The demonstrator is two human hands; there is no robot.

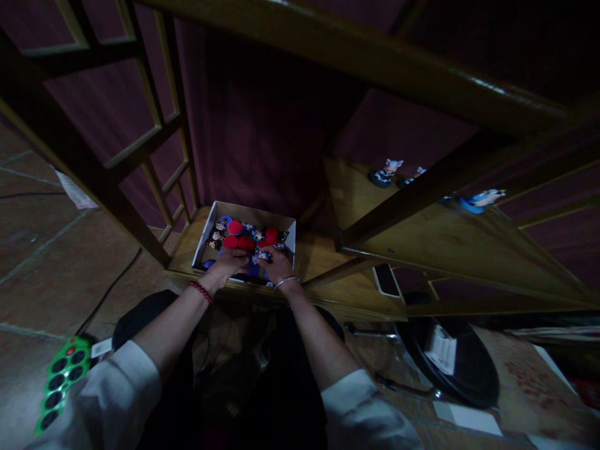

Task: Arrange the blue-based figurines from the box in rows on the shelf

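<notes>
A shallow cardboard box (pixel 291 240) with white sides stands on the wooden shelf, filled with small toy figurines and red and blue round pieces. Over its front part, my right hand (pixel 280 267) pinches a small blue-and-white figurine (pixel 263 255). Beside it, my left hand (pixel 230 262) reaches in with its fingers curled together above dark blue pieces; whatever lies between those fingers is hidden. Red round pieces (pixel 235 227) sit behind my hands. Dark-haired figurines (pixel 215 240) lie along the box's left side.
Wooden lattice (pixel 162 134) rises at the left. A higher shelf (pixel 450 247) at the right carries several figurines (pixel 385 174). A phone-like dark object (pixel 386 280) lies on the lower shelf. Right of my legs is a round black stool (pixel 469 362); a green power strip (pixel 60 381) lies on the floor.
</notes>
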